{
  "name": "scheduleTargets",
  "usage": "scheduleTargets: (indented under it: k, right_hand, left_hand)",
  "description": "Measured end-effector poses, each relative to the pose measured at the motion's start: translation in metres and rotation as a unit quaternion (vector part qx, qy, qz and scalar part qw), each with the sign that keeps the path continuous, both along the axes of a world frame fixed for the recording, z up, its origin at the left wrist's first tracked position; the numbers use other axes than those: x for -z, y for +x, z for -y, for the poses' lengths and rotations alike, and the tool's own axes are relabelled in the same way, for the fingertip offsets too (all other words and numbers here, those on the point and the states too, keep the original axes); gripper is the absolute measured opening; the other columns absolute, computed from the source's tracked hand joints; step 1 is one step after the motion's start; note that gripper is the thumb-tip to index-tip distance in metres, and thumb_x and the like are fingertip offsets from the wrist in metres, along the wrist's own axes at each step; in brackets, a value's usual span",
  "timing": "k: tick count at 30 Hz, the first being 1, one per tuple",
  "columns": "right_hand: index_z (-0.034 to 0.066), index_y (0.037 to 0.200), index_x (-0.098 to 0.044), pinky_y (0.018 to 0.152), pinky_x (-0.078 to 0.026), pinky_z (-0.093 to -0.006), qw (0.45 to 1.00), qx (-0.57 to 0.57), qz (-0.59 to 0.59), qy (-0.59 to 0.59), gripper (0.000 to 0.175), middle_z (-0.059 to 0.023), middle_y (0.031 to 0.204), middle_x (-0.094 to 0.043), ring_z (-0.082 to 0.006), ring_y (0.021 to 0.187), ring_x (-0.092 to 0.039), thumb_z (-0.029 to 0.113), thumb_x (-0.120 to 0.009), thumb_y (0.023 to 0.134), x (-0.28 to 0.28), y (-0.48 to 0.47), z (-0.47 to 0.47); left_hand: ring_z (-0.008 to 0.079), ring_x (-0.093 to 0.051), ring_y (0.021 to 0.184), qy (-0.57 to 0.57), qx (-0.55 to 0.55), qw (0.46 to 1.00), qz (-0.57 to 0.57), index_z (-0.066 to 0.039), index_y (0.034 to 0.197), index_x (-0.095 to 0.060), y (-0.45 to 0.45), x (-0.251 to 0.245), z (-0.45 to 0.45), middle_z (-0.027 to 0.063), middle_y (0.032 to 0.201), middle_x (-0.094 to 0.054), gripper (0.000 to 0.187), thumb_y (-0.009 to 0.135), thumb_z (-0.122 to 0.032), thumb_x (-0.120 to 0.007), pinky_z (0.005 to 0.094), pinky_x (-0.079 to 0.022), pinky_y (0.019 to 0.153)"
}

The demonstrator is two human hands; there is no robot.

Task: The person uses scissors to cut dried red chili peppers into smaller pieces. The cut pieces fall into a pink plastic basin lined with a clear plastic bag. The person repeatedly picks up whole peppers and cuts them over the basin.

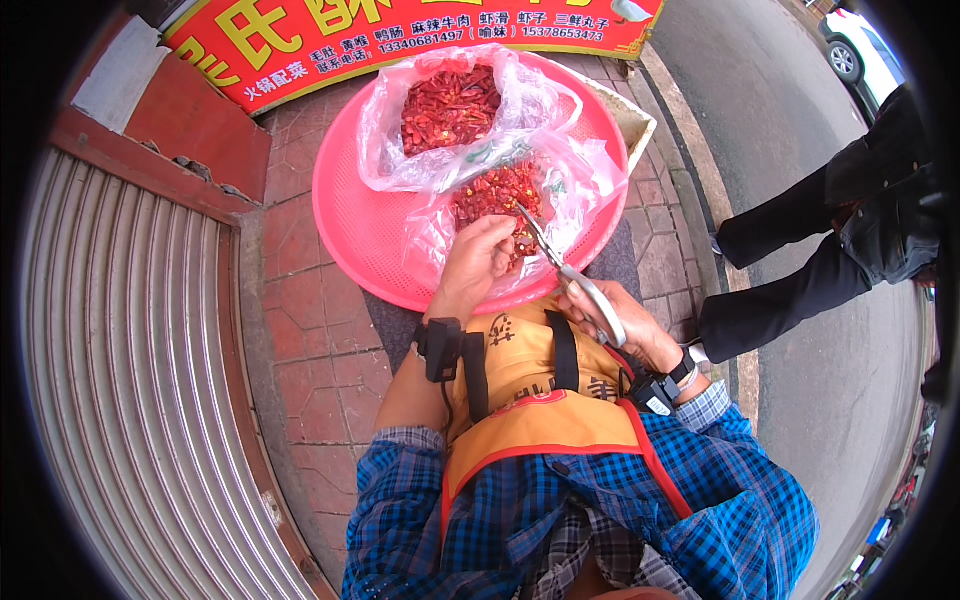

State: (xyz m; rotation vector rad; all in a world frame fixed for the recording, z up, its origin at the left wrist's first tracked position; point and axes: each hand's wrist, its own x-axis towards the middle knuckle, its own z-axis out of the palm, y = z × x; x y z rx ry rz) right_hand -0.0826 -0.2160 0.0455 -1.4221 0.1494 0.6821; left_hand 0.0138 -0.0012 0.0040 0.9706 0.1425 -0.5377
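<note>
My right hand [619,319] holds a pair of metal scissors [559,259] by the handles, blades pointing up and left over the nearer plastic bag [581,184]. That bag holds cut dried red chillies [491,195]. Beside the blades is my left hand [484,251], its thumb and fingertips pinched together at the chillies' edge; whether a chilli is between them is too small to tell. Behind it, a second clear bag [379,135] holds more red chillies [450,109]. Both bags lie in a round pink plastic sieve tray [337,217].
A red and yellow banner [450,26] stands beyond the tray, near a white foam box [637,124]. Left is a metal roller shutter [142,375]. A person in dark trousers [787,300] stands at right by the kerb. A white car [862,52] is on the road.
</note>
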Motion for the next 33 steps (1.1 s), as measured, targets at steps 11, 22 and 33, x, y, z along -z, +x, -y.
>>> scheduleTargets:
  k: [11, 22, 33]
  right_hand:
    - [-0.0025, 0.098, -0.061, 0.046, -0.036, -0.0173, 0.999, 0.024, -0.040, 0.027, 0.042, 0.0023, 0.071, -0.050, -0.0042, 0.052, -0.045, 0.039, -0.058, 0.094, 0.003, 0.001, 0.001]
    - [0.0008, 0.096, -0.060, 0.050, -0.038, -0.0177, 0.998, 0.013, -0.047, 0.040, 0.045, 0.0035, 0.072, -0.050, -0.0038, 0.057, -0.047, 0.045, -0.061, 0.090, 0.002, -0.001, 0.000]
    - [0.0074, 0.095, -0.060, 0.055, -0.038, -0.0180, 0.999, -0.017, -0.041, 0.022, 0.036, 0.0066, 0.076, -0.047, -0.0026, 0.064, -0.043, 0.043, -0.059, 0.093, -0.007, -0.004, -0.005]
  left_hand:
    - [0.0040, -0.046, 0.046, -0.010, 0.007, 1.000, -0.002, -0.006, 0.097, -0.061, -0.001, 0.006, -0.005, -0.0015, 0.067, -0.057, 0.006, 0.092, -0.009, -0.059, 0.0161, -0.035, 0.041]
    - [0.0039, -0.048, 0.050, -0.014, -0.012, 1.000, 0.013, -0.007, 0.096, -0.060, -0.002, 0.008, -0.005, -0.0024, 0.069, -0.057, 0.005, 0.092, -0.011, -0.060, 0.0163, -0.037, 0.043]
    - [0.0029, -0.048, 0.051, 0.031, -0.016, 0.999, 0.034, -0.008, 0.094, -0.061, -0.006, 0.006, -0.001, -0.0036, 0.069, -0.057, 0.004, 0.092, -0.011, -0.059, 0.0155, -0.037, 0.044]
